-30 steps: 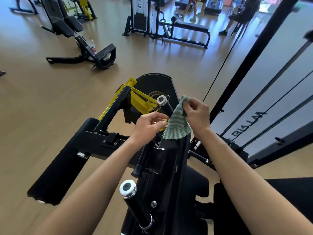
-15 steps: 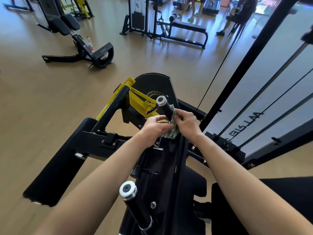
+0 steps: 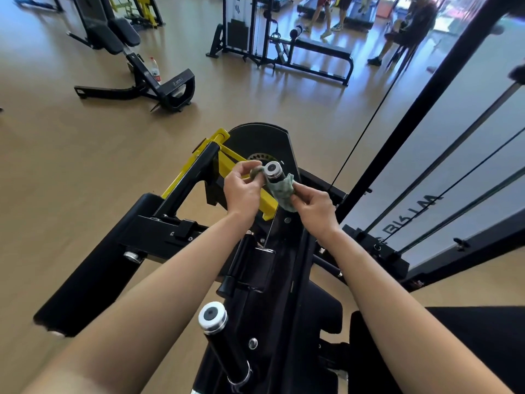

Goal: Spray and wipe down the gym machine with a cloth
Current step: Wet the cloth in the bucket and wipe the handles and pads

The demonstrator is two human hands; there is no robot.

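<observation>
Cloth [image 3: 284, 190] looped round capped handle [image 3: 273, 169]
Left grip [image 3: 241, 191] and right grip [image 3: 312, 207] each pinch an end; uneven pulling may slip it off.

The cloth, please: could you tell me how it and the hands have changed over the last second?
The cloth, spread between both hands a second ago, is now looped round the far handle under its metal cap. The left hand pinches one end, the right hand grips the other. Neither hand let go; the near handle stayed untouched.
</observation>
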